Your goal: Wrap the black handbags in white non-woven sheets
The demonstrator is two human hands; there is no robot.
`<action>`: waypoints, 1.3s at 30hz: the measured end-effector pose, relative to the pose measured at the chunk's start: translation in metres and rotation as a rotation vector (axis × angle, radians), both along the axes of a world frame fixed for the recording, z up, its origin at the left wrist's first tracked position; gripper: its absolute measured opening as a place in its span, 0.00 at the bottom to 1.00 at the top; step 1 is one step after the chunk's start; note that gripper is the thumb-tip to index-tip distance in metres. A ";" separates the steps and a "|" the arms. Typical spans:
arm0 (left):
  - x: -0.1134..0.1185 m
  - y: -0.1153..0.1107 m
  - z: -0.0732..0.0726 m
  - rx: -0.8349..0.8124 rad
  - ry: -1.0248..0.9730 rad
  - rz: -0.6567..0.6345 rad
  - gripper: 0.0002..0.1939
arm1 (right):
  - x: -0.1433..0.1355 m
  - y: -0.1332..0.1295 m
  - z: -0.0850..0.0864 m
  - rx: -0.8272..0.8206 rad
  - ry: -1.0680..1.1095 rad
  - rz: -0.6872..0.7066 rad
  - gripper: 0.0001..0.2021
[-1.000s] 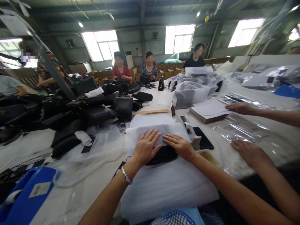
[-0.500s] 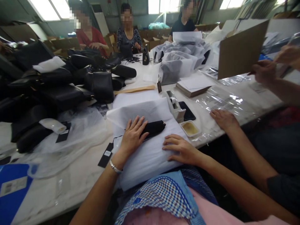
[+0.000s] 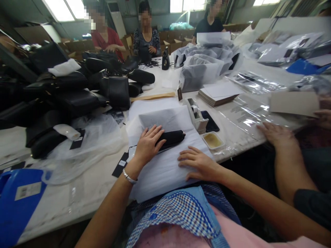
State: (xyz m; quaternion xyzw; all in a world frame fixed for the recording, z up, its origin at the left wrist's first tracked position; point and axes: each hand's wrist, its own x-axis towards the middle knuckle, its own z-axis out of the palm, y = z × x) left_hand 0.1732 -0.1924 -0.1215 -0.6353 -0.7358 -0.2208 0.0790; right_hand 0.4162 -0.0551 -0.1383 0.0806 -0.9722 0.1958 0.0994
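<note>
In the head view, the black bag [image 3: 172, 138] lies on white paper [image 3: 160, 181] over the worktop [image 3: 85, 199], its long axis running left to right and tilting slightly away toward the right end, where a small metal fitting shows. The left hand [image 3: 149, 144] lies flat over its left part, fingers extended; the right hand [image 3: 198, 164], fingers loosely spread, rests on the paper nearer the wearer, apart from the bag.

The table [image 3: 95, 187] (a white one) carries black bags [image 3: 115, 92], white paper [image 3: 160, 177] and a dark phone [image 3: 211, 123].
</note>
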 end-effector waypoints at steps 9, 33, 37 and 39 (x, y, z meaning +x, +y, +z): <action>-0.001 0.000 0.000 -0.002 -0.015 0.002 0.22 | 0.004 -0.012 -0.014 -0.155 0.074 -0.073 0.06; -0.042 0.003 0.101 -0.514 -0.585 -0.140 0.38 | -0.122 0.050 0.085 -0.110 -0.053 -0.377 0.12; -0.010 0.002 0.076 -0.384 -0.335 0.020 0.44 | -0.142 0.059 0.084 -0.078 -0.099 -0.387 0.12; 0.005 0.003 0.059 -0.278 -0.215 0.105 0.39 | -0.146 0.060 0.085 -0.064 -0.104 -0.384 0.12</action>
